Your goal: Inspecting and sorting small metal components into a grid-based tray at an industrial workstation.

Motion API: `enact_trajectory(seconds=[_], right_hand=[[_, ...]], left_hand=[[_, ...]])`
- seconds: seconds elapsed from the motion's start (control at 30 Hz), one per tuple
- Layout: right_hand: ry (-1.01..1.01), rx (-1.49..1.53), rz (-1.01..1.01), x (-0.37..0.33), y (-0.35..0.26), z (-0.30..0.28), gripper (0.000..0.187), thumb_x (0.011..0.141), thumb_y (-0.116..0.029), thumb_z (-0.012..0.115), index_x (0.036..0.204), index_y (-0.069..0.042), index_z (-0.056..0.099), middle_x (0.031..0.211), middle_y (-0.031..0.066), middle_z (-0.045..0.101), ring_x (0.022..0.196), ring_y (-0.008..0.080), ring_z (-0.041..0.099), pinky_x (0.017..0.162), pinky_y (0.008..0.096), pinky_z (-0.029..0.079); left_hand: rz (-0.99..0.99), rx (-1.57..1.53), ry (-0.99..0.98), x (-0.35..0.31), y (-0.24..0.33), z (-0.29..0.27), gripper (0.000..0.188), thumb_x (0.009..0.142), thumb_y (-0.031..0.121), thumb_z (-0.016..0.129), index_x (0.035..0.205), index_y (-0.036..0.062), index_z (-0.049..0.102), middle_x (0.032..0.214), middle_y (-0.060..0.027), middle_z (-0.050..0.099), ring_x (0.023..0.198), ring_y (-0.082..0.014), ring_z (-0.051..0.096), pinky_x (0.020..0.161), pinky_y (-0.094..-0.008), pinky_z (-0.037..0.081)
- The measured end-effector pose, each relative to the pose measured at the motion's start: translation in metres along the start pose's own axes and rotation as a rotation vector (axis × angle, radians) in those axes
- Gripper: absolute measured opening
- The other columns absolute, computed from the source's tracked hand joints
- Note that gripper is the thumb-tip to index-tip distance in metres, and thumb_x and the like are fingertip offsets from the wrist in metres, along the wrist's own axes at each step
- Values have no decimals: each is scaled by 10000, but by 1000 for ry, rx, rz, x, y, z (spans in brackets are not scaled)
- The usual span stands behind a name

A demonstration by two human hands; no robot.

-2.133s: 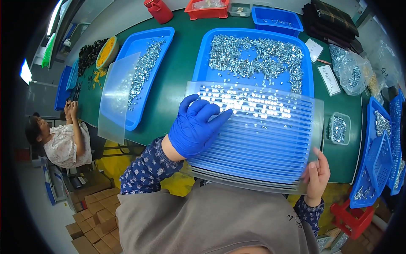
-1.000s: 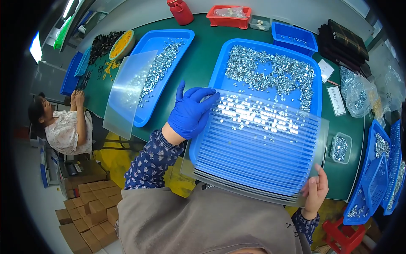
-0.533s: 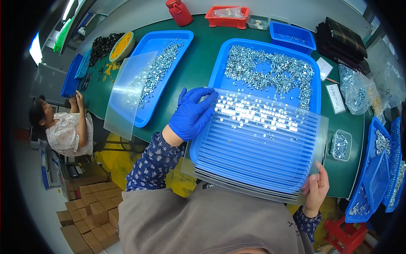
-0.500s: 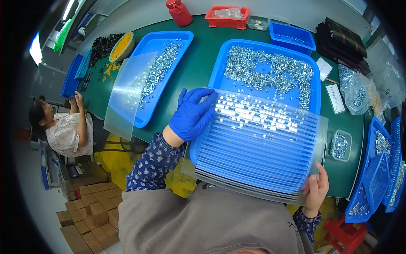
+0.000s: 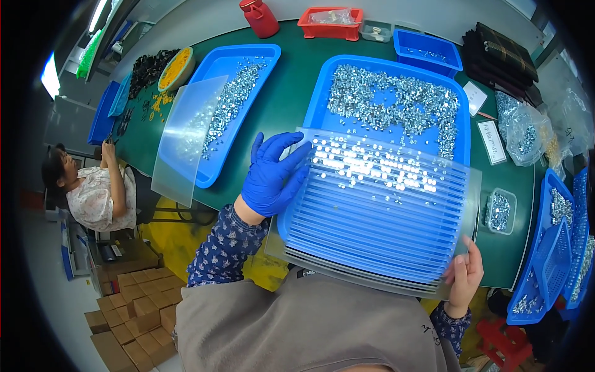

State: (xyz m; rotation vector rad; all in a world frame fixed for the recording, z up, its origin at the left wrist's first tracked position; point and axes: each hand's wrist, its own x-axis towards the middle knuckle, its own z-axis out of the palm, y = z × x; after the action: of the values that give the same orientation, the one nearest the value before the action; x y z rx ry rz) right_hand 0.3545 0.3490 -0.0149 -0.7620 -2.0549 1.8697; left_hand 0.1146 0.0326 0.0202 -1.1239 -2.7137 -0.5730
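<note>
A clear ribbed plate (image 5: 378,226) with parallel slots lies slanted over a large blue tray (image 5: 322,77). Small shiny silvery metal pieces (image 5: 372,164) are scattered across its upper half. My left hand (image 5: 273,177), in a blue glove, is at the plate's upper left corner, its fingers apart and the fingertips by the edge. Bare, my right hand (image 5: 466,273) grips the plate's lower right corner, thumb on top; the other fingers are partly hidden. More silvery pieces (image 5: 396,99) are heaped in the tray beyond the plate.
Left stands another blue tray (image 5: 269,53) of pieces, with a clear sheet (image 5: 180,149) leaning over it. A small clear box (image 5: 501,211) is at right, near plastic bags (image 5: 527,133). Behind are a red basket (image 5: 331,23) and blue bin (image 5: 427,53). A co-worker (image 5: 99,192) sits left.
My left hand has shifted slightly left, off the plate's corner, and its fingers have spread. My right hand and the plate have hardly moved. The co-worker's hands have come together.
</note>
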Motion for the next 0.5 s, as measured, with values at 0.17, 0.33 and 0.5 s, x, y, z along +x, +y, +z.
enact_trajectory(seconds=[0.17,0.33,0.5], right_hand=[[6,-3,2,0,-1,0,415,895,-122,512,1262,57,442,642,-16,507,508,35,471,427,147,341],[3,-3,-4,1,-1,0,412,896,-119,505,1263,58,442,640,-16,509,509,33,470,424,148,335],[7,-14,-9,1,-1,0,412,896,-118,497,1263,59,442,633,-15,512,493,32,460,424,147,334]], left_hand=[[37,90,11,-4,-1,4,366,806,191,621,1171,195,605,1224,-65,519,1177,-269,455,1069,-543,134],[25,45,84,-5,-5,7,225,770,178,667,991,217,653,1167,-17,556,1137,-234,490,1071,-543,132],[-30,-139,80,-4,-3,5,149,750,147,684,883,201,641,1140,-7,563,1123,-219,502,1072,-552,126]])
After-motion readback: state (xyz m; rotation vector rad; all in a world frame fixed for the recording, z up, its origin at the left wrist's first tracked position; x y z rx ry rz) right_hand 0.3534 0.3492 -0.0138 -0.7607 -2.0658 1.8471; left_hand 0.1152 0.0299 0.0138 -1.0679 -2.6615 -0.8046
